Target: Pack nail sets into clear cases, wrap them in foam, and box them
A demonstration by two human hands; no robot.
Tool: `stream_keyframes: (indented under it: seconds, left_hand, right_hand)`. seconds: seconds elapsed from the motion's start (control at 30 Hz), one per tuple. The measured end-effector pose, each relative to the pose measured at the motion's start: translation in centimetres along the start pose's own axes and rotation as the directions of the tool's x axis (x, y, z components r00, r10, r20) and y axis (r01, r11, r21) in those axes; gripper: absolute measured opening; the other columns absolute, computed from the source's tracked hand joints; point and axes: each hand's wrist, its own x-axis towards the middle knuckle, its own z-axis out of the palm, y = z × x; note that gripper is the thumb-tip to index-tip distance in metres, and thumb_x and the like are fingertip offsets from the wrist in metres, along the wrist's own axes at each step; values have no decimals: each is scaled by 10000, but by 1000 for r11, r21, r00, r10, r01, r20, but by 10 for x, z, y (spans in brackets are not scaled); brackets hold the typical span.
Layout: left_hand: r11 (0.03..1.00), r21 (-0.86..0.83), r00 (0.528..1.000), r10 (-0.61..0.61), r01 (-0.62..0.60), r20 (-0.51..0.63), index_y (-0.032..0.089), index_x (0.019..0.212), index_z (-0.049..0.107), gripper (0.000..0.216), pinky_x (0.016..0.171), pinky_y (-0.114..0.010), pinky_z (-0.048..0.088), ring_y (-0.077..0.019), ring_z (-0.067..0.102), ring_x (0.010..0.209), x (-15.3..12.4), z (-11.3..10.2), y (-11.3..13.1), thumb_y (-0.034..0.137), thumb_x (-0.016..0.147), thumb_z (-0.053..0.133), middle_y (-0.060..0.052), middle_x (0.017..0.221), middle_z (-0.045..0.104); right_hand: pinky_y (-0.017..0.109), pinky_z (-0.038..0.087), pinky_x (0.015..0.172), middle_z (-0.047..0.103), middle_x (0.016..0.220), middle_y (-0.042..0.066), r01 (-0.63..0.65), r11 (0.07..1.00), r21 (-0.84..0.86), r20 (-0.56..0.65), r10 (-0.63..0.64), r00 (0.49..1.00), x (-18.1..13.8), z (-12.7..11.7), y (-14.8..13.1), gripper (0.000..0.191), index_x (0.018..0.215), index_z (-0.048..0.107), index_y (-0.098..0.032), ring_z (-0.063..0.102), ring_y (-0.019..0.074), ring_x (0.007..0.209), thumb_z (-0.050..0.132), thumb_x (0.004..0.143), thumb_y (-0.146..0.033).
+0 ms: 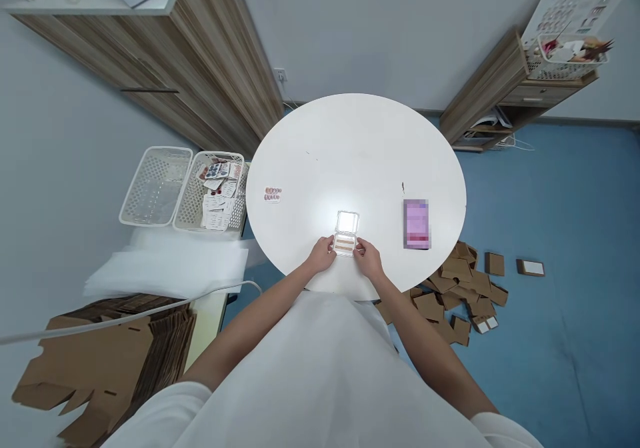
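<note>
A small clear plastic case (346,233) lies open on the round white table (355,148), its lid flipped back and tan strips showing in its lower half. My left hand (323,255) pinches the case's left edge. My right hand (369,259) grips its right edge, fingers curled. A small sheet of press-on nails (273,194) lies at the table's left side. A purple rectangular object (416,223) lies to the right of the case.
Two white mesh baskets (160,185) stand on the left, one holding packaged cards (220,195). Flat cardboard blanks (105,355) are stacked at lower left. Several small brown boxes (460,288) litter the blue floor on the right. Wooden cabinets (200,81) flank the table.
</note>
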Motion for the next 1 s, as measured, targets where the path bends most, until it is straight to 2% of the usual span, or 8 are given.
stream_keyframes:
  seconds: [0.2,0.4,0.6,1.0]
  left_hand:
    - [990,-65,989,-127,122,-77,173,1200,419,523,800,-265,420,-160,488,974,-10,8,-6,92,688,484,-89,1121,471]
    - [941,-259,959,-256,218,-122,157,1265,379,573,869,-293,410,-174,489,1051,-21,21,-7,95,708,500,-112,1188,484]
    - [931,-298,953,-264,210,-152,152,1268,388,581,905,-303,398,-178,478,1089,-17,26,-6,86,702,506,-107,1215,493]
    - [940,-281,953,-247,191,-177,139,1286,364,600,903,-306,400,-189,473,1115,-21,28,-6,97,705,505,-125,1241,473]
  right_hand:
    - [313,492,735,529,1056,72,-12,995,101,-49,17,999,-13,7,6,550,1255,393,-193,554,154,841,481,714,-234]
    - [330,480,808,529,1103,74,-65,959,275,-34,78,996,-23,9,9,581,1248,382,-214,542,169,961,473,675,-181]
    - [326,480,816,520,1144,76,-90,958,271,20,88,996,-18,4,6,616,1260,361,-210,536,170,974,476,655,-174]
    - [335,479,798,500,1174,81,-39,965,258,15,37,999,-19,4,7,640,1271,345,-218,514,187,1005,509,652,-211]
